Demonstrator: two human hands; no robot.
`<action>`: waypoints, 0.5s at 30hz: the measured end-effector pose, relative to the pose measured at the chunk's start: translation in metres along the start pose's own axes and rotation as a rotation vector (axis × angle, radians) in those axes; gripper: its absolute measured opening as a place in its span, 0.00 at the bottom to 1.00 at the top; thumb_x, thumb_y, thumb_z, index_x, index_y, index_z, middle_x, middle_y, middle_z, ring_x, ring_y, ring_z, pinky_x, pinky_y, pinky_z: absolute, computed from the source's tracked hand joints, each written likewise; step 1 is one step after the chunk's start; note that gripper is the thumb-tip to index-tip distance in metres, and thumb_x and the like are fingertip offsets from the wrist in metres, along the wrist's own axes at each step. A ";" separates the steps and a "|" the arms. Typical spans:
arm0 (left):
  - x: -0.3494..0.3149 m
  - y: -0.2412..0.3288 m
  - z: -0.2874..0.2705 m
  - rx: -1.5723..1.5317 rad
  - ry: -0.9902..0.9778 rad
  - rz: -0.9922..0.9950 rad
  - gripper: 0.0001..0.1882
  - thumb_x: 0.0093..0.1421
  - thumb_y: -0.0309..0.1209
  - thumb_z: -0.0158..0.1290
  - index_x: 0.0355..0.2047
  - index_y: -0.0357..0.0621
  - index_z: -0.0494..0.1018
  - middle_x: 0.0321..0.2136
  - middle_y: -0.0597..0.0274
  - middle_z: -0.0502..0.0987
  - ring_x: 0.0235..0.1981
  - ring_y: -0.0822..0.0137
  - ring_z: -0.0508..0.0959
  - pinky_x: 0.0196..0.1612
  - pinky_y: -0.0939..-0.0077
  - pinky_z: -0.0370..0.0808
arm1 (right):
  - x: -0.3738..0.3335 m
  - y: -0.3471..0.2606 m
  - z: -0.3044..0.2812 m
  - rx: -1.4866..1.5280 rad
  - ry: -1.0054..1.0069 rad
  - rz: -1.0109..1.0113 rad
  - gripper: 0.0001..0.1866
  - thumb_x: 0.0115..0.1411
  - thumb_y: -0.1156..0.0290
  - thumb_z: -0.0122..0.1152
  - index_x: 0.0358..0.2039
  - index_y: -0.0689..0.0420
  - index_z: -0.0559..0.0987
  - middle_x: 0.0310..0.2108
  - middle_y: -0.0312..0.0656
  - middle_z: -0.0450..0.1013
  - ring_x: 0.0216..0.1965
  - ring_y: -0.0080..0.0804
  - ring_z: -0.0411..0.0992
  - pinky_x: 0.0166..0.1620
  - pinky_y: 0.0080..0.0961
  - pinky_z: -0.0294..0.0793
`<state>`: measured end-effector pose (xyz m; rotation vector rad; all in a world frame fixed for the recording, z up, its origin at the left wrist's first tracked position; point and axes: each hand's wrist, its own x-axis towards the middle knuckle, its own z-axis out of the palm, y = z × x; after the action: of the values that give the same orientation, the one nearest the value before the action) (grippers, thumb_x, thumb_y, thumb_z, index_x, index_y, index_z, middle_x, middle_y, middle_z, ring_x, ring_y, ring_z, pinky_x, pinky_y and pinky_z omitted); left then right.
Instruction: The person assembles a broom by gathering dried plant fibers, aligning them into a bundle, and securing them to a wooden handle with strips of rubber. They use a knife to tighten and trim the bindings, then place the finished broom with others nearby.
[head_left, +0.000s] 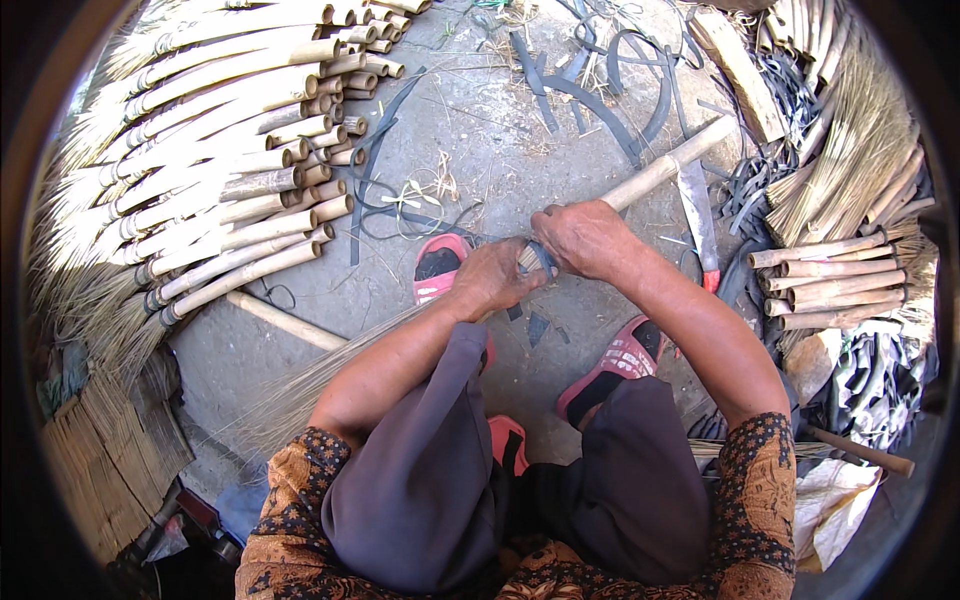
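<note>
A broom lies slantwise in front of me, its pale bamboo handle [670, 165] pointing to the far right. Its straw bristles [290, 390] fan out toward the near left, partly under my left forearm. My left hand [490, 277] is closed round the broom where bristles meet handle. Just beside it, my right hand [588, 238] is closed at the joint, with the fingers on a dark rubber strip [543, 256] wrapped there. The handle passes beneath my right hand, and its fingertips are partly hidden.
Finished-looking brooms [240, 150] are piled at the left; a smaller stack [840, 280] is at the right. A knife [697, 215] with a red handle end lies right of my hands. Loose rubber strips [600, 110] lie ahead, near a wood block [738, 72]. Cardboard [110, 480] is at near left.
</note>
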<state>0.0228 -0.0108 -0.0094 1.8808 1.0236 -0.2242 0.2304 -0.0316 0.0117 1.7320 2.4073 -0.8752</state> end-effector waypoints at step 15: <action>0.025 -0.034 0.000 -0.564 -0.014 -0.128 0.39 0.55 0.48 0.73 0.53 0.24 0.76 0.40 0.49 0.83 0.41 0.65 0.82 0.45 0.68 0.79 | -0.040 0.015 0.033 0.332 0.266 -0.079 0.07 0.61 0.73 0.60 0.34 0.57 0.70 0.32 0.50 0.71 0.39 0.56 0.74 0.42 0.51 0.72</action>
<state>0.0136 0.0101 -0.0445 1.3053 1.0649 -0.0149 0.2493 -0.0785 -0.0073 1.9894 2.6358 -1.1822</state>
